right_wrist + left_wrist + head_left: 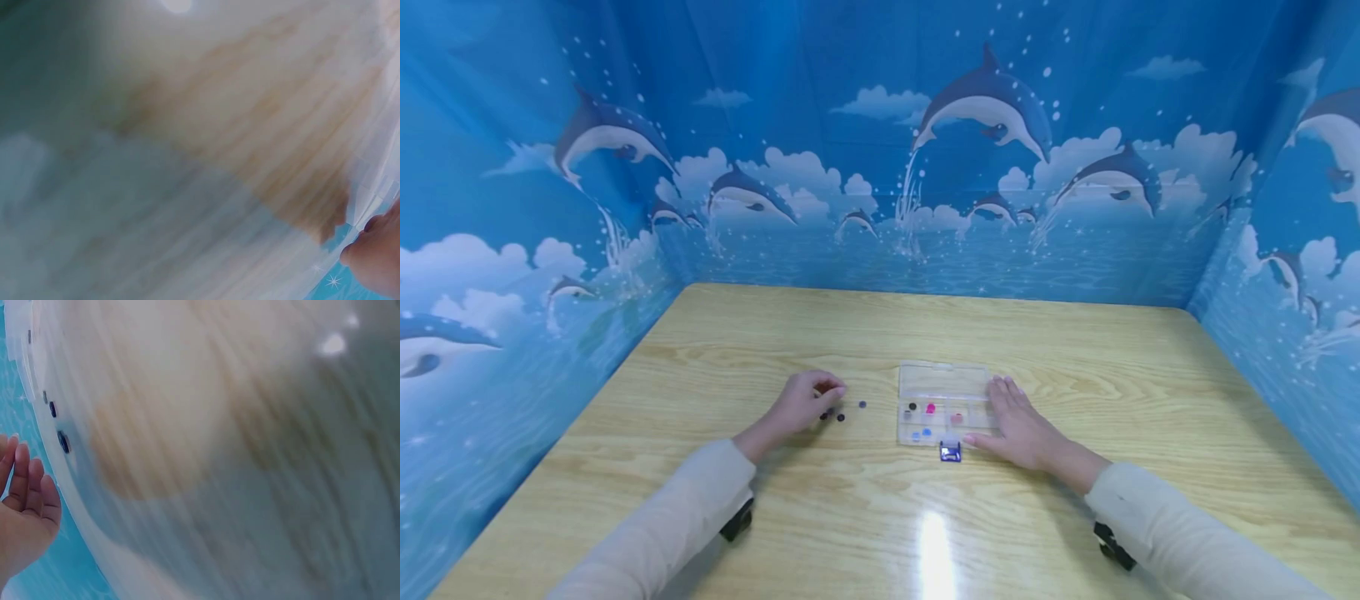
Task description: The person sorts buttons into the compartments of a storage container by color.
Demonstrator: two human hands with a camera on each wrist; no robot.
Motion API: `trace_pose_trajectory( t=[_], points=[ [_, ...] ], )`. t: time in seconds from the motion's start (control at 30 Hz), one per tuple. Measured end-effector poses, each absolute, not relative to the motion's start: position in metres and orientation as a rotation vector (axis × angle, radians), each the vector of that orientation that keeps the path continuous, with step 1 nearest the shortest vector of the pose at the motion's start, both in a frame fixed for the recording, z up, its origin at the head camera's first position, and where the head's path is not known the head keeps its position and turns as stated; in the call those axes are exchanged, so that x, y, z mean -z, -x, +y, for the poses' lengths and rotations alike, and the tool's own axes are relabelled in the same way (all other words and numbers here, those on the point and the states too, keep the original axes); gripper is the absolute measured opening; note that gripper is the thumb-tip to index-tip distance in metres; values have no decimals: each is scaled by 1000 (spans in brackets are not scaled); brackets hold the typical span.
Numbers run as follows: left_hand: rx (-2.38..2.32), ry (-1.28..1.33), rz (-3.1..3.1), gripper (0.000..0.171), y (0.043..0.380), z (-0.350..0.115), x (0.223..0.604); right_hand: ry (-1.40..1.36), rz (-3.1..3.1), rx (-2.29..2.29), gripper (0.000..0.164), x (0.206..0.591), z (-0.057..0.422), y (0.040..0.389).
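A clear plastic compartment box point(932, 382) lies on the table with its lid folded back. Small pieces sit inside it, among them a black piece point(912, 407), a bright pink piece point(931, 408), a paler pink one point(957, 418) and a blue one point(927, 432). My right hand point(1021, 427) rests with straight fingers along the box's right side, thumb near the front edge. Left of the box, my left hand point(803, 402) hovers by several small dark round pieces point(841, 417), fingers bent towards the thumb. Whether anything is between its fingertips cannot be seen.
A dark blue latch point(951, 452) stands out from the box's front. One dark piece point(862, 404) lies between the left hand and the box. The wooden table point(820, 517) meets a dolphin-print curtain point(820, 167) behind and at the sides.
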State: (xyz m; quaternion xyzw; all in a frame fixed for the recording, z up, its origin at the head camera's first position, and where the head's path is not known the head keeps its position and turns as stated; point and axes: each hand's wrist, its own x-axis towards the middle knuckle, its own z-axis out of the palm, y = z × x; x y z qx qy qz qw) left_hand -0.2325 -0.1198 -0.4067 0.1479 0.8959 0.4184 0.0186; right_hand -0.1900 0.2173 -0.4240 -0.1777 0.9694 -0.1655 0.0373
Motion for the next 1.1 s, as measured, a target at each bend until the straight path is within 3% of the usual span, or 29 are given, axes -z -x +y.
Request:
trace_pose_trajectory(
  t=[1.1],
  points=[
    [-1117, -617, 2784, 10, 234, -150, 415, 541, 2977, 518, 98, 425, 217, 191]
  ],
)
